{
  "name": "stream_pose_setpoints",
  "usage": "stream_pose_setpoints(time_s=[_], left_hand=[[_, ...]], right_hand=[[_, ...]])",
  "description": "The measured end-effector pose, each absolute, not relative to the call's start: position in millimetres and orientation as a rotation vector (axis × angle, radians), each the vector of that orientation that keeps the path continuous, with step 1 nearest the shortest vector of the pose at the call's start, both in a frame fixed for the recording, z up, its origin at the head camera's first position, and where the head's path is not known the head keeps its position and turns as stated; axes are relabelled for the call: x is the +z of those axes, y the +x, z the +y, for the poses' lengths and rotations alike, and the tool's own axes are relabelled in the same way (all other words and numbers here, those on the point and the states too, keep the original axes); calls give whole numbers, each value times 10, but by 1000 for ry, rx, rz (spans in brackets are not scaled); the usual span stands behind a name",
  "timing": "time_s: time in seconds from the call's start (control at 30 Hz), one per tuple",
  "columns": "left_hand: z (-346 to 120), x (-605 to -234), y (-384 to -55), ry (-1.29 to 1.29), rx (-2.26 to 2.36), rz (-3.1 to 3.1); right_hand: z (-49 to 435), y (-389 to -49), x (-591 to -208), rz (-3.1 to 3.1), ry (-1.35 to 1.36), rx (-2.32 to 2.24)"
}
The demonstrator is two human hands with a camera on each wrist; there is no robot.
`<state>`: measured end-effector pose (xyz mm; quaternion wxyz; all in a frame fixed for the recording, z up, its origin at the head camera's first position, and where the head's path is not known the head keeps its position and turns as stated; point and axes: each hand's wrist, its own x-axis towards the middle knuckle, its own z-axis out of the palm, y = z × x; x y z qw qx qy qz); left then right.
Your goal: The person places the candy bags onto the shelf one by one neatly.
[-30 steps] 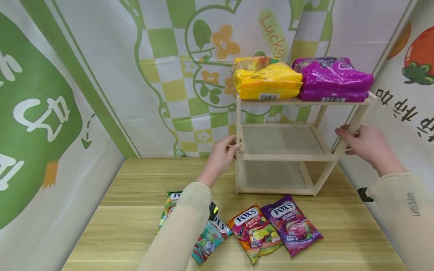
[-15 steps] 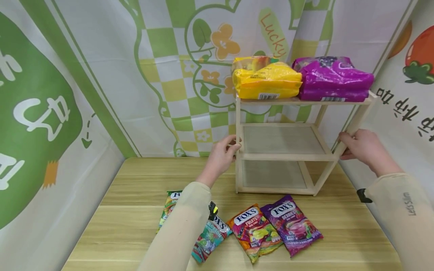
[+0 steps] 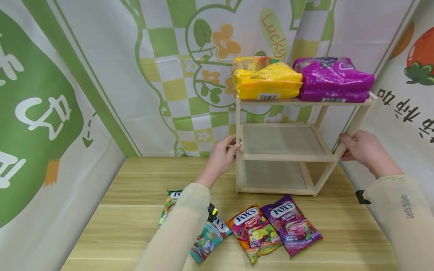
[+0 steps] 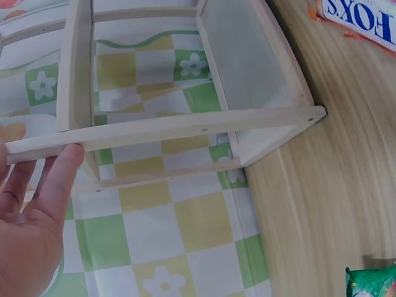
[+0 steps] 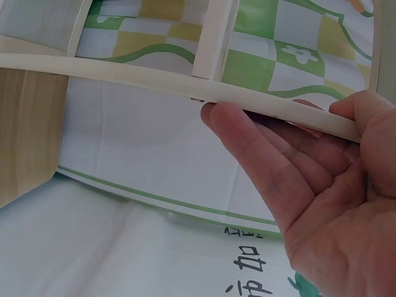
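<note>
A pale wooden three-tier shelf rack (image 3: pixel 288 157) stands upright on the table, its two lower tiers bare. My left hand (image 3: pixel 222 156) grips the rack's left upright at middle-tier height. In the left wrist view, the thumb of that hand (image 4: pixel 34 229) lies against the upright (image 4: pixel 204 129), with fingers on its far side. My right hand (image 3: pixel 367 152) holds the right upright at a similar height. The right wrist view has this hand's fingers (image 5: pixel 263 164) along one side of the strip (image 5: pixel 136 75) and the thumb at the other. A yellow bag (image 3: pixel 269 84) and a purple bag (image 3: pixel 335 82) rest on top.
Several FOX'S candy bags lie on the wooden table (image 3: pixel 135 180) before the rack: orange (image 3: pixel 252 229), purple berries (image 3: pixel 293 227), teal (image 3: pixel 210 237) and green (image 3: pixel 168 207). My left sleeve (image 3: pixel 183 226) partly covers the last two. Printed fabric walls (image 3: pixel 101 56) enclose the table's back and sides.
My right hand has closed its fingers more snugly round the right upright, shifting slightly down. The left hand keeps its hold. Rack and bags show no clear movement.
</note>
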<state>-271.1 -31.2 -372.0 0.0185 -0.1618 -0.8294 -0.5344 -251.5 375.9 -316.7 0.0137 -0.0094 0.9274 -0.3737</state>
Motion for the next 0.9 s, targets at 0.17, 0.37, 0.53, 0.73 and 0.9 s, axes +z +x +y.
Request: stream_pose_setpoints(time_s=[0.17,0.37,0.53,0.73,0.9], left_hand=[[-343,-3702,-2691,-497,-1694,-2594],[-439,-3707,-2675,-516,-1633,-2668],[-611,-3687,-2620,-502,-1482,-2771],[-892,-3672,-2538,-393,-1349,-2885],[-1144,-3718,-2476,-280,-1324,-2908]], right_hand=[[3746,-2504,-3167,2891,-36,-1162],[3722,-2504,-3176,2876,-56,-1175],[3699,-2511,-3182,2874,-57,-1185],[3713,-2504,-3179,2880,-66,-1176],[3727,-2502,-3173,2891,-70,-1170]])
